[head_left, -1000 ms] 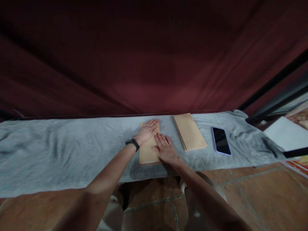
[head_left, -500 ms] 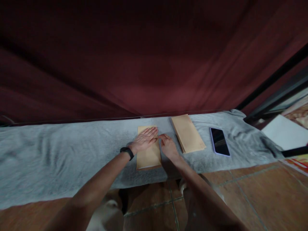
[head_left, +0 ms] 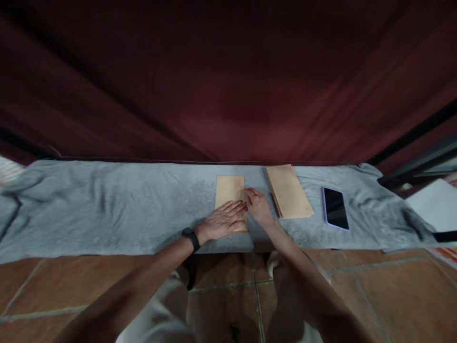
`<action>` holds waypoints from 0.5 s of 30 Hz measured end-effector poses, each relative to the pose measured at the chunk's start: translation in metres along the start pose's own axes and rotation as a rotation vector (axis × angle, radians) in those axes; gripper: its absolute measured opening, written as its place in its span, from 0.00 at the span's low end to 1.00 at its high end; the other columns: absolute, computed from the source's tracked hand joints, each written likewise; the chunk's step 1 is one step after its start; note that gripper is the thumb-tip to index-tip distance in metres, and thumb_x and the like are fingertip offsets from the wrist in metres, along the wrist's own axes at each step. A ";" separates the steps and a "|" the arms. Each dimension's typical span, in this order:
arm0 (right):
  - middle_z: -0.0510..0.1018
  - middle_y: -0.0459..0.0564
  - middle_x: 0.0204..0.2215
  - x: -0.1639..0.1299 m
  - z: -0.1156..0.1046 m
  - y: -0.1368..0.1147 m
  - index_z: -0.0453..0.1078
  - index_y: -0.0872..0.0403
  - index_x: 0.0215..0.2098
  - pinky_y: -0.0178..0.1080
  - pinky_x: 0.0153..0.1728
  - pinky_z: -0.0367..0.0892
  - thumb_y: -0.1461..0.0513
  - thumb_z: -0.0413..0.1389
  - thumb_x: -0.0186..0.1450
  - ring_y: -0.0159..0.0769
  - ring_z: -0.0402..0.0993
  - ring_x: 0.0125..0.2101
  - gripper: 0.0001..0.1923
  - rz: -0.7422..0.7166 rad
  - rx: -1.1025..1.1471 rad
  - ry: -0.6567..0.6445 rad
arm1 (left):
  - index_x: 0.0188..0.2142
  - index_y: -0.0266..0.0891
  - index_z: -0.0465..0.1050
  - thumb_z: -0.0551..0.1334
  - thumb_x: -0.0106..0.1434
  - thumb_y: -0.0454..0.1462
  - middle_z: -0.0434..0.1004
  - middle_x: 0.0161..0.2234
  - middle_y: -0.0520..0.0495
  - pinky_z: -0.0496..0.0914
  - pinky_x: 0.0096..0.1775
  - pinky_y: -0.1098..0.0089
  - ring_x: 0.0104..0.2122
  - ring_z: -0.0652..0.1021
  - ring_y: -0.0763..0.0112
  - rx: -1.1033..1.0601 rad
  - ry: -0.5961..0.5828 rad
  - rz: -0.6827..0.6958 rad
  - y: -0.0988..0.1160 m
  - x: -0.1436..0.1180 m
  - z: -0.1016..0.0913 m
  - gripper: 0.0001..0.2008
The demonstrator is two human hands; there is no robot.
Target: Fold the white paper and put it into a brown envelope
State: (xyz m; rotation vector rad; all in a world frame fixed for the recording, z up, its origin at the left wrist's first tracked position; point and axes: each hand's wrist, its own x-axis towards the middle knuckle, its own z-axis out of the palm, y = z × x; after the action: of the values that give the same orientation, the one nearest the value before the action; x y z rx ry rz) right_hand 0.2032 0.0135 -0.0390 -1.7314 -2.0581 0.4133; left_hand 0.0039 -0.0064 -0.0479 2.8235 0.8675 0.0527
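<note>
Floor (head_left: 53,286): brown tiles with pale joints, running under the person whose work I am watching.
Legs (head_left: 167,309): pale clothing on them, set apart, reaching toward the front edge of the bench-like strip of cloth.
Wristband (head_left: 191,239): dark, watch-like, worn on the left wrist.
Left hand (head_left: 223,220): spread flat, palm down, fingers stretched out and lying together across the lower half of a brown envelope; it grips nothing, only rests on the paper.
Right hand (head_left: 259,207): fingers bent, tips at the envelope's right edge near the left fingertips; from where I stand I cannot tell whether they pinch the paper.
Brown envelope (head_left: 228,188): flat on the cloth between the hands, long side pointing away from the person, faint reddish print near its far right corner.
Grey cloth (head_left: 143,205): soft-looking, spread from side to side, wrinkled toward both ends.
Phone (head_left: 335,208): face up, screen dark, lilac rim, to the right of the envelope stack.
Envelope stack (head_left: 288,193): similar brown paper, slightly askew, lying between the right hand and the phone.
Red backdrop (head_left: 228,95): dark and creased, rising behind the cloth's far edge.
</note>
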 end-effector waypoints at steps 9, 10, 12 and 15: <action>0.80 0.56 0.48 0.004 -0.007 -0.008 0.73 0.54 0.53 0.37 0.45 0.69 0.63 0.47 0.73 0.40 0.79 0.44 0.16 0.208 -0.075 0.044 | 0.70 0.39 0.53 0.50 0.73 0.53 0.54 0.71 0.42 0.51 0.68 0.61 0.70 0.55 0.63 -0.015 0.100 -0.083 0.046 -0.030 -0.009 0.33; 0.81 0.57 0.46 0.005 -0.007 -0.010 0.74 0.54 0.52 0.37 0.44 0.69 0.62 0.47 0.73 0.40 0.80 0.42 0.16 0.244 -0.085 0.041 | 0.69 0.39 0.55 0.51 0.73 0.50 0.56 0.70 0.43 0.52 0.67 0.61 0.70 0.57 0.63 -0.009 0.110 -0.087 0.048 -0.030 -0.009 0.30; 0.82 0.57 0.43 0.008 -0.006 -0.012 0.75 0.54 0.50 0.36 0.42 0.69 0.60 0.48 0.73 0.40 0.80 0.41 0.16 0.291 -0.078 0.018 | 0.68 0.40 0.59 0.50 0.75 0.45 0.61 0.69 0.44 0.54 0.66 0.62 0.68 0.60 0.64 0.010 0.132 -0.090 0.051 -0.028 -0.006 0.25; 0.84 0.55 0.40 0.015 -0.003 -0.013 0.76 0.54 0.48 0.34 0.38 0.69 0.58 0.51 0.71 0.39 0.81 0.41 0.15 0.341 -0.009 -0.026 | 0.67 0.38 0.60 0.48 0.75 0.41 0.63 0.68 0.44 0.55 0.66 0.62 0.67 0.63 0.64 0.053 0.170 -0.096 0.052 -0.023 0.000 0.23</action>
State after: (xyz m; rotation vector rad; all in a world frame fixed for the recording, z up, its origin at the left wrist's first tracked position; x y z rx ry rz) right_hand 0.1914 0.0260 -0.0287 -2.0984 -1.7828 0.5307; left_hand 0.0136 -0.0616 -0.0373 2.8542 1.0545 0.2631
